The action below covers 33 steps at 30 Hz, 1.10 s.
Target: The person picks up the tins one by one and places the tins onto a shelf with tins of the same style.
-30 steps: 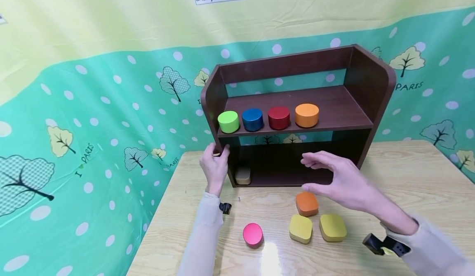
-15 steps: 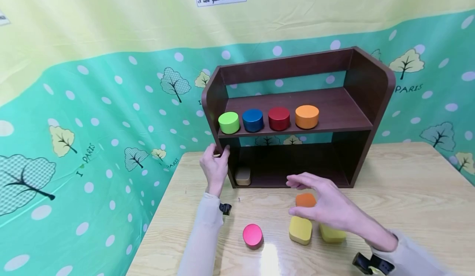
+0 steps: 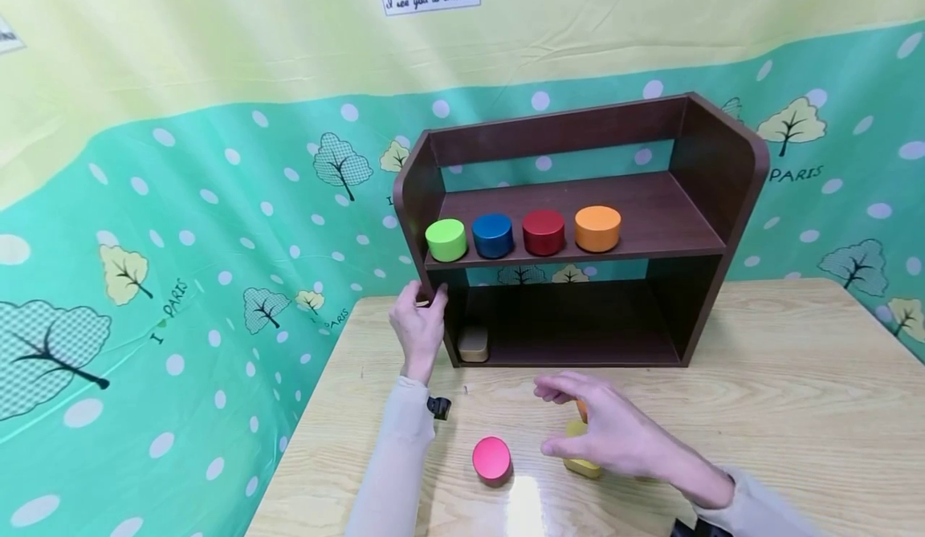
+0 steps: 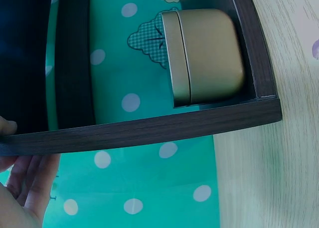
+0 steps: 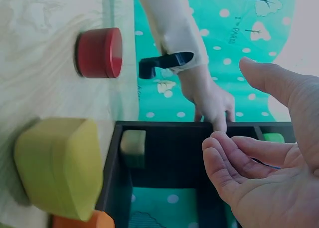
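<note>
My left hand [image 3: 417, 328] grips the left side panel of a dark brown shelf [image 3: 668, 216], thumb on one face and fingers on the other. A gold rounded-square tin [image 4: 212, 58] sits in the shelf's lower left corner. My right hand [image 3: 614, 429] hovers in front of the shelf with nothing in it, thumb and fingers spread apart. Below it, a yellow rounded-square tin [image 5: 60, 165] and an orange tin [image 5: 84, 221] lie on the table, partly covered in the head view. A round pink tin [image 3: 491, 458] stands left of them.
Along the upper shelf's front edge stand round tins: light green [image 3: 446, 240], blue [image 3: 493, 236], dark red [image 3: 543, 232] and orange [image 3: 597, 229]. A patterned teal and yellow cloth [image 3: 217, 184] hangs behind and left of the wooden table [image 3: 780, 376].
My right hand has moved from the shelf's lower opening down and left, now over the tins, covering the second yellow one. The left hand has kept its grip on the panel.
</note>
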Available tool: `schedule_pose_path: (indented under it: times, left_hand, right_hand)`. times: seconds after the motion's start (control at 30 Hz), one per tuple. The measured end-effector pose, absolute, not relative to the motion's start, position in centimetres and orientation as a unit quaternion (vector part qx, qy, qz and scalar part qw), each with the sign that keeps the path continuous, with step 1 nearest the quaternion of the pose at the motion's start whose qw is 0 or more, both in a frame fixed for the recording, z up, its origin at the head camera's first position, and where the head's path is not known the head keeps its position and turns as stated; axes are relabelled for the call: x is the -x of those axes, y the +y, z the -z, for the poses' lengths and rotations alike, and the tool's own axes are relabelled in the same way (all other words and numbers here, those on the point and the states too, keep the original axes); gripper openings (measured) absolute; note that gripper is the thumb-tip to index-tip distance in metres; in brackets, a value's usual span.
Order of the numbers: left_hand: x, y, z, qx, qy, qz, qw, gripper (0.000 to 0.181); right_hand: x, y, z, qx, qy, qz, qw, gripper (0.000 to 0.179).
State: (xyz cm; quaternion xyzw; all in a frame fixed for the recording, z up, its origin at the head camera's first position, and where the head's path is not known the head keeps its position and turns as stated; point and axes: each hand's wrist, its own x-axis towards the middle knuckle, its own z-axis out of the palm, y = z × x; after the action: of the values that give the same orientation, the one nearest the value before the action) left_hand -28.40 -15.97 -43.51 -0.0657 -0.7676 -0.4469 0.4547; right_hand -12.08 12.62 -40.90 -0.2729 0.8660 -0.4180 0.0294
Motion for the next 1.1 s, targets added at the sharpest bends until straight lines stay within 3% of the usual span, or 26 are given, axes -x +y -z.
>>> schedule_pose_path:
  times: [0.67, 1.1]
  left_hand:
    - [28.6, -16.1, 43.5, 0.075, -0.759, 0.453, 0.462, 0.019]
    - [28.5, -16.1, 43.5, 0.078, -0.76, 0.451, 0.461, 0.02]
  right_hand:
    - [11.2, 10.3, 44.5, 0.283, 0.85, 0.438, 0.07, 0.07]
    - [11.1, 9.1, 46.4, 0.304, 0.838, 0.448, 0.067, 0.069]
